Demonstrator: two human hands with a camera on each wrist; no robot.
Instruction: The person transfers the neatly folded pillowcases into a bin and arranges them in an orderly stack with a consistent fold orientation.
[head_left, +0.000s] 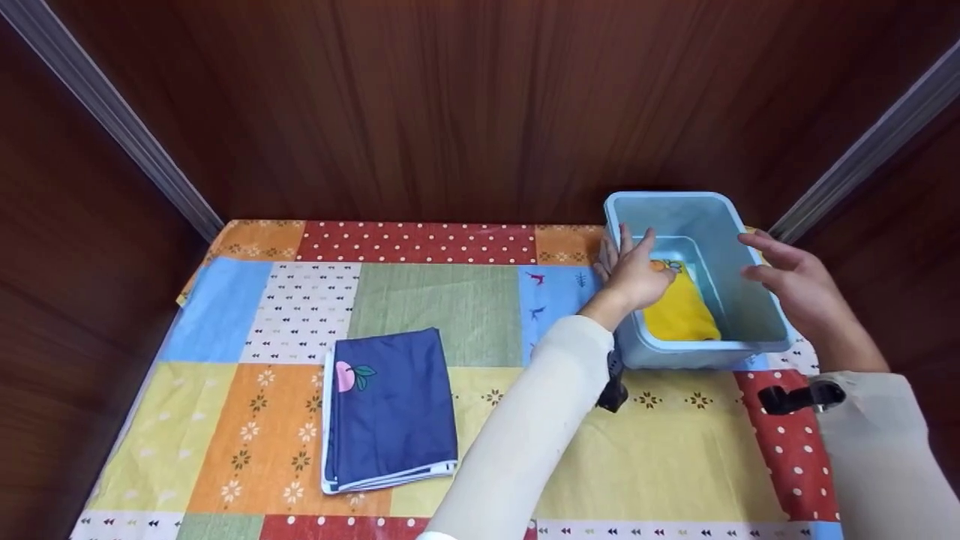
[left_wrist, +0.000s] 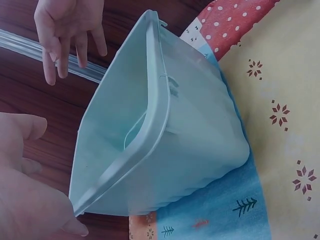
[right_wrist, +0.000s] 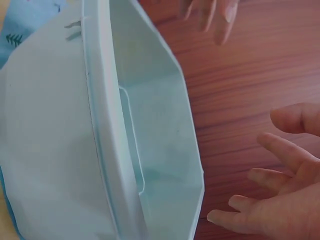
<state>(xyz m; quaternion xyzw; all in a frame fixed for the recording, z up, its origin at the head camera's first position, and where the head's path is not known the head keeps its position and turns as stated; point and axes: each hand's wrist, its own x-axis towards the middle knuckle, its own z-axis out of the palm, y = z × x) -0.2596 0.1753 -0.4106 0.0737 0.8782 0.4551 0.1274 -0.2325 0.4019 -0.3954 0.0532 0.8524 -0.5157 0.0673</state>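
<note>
- The left hand (head_left: 636,277) is over the left rim of the light blue bin (head_left: 690,357), fingers spread; contact with the rim is hard to tell.
- The right hand (head_left: 802,281), fingers apart and holding nothing, is beside the bin's right rim.
- A yellow cloth (head_left: 679,313) lies on the bin's bottom.
- A folded navy cloth (head_left: 397,420) with a pink fruit print (head_left: 345,376) rests left of the bin on the patchwork-covered surface (head_left: 442,300).

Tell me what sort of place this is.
Perhaps a partitioned work booth: dark-brown wood-grain panels stand on three sides of a multicoloured patchwork-print cloth that bears a light-blue rectangular plastic bin.
</note>
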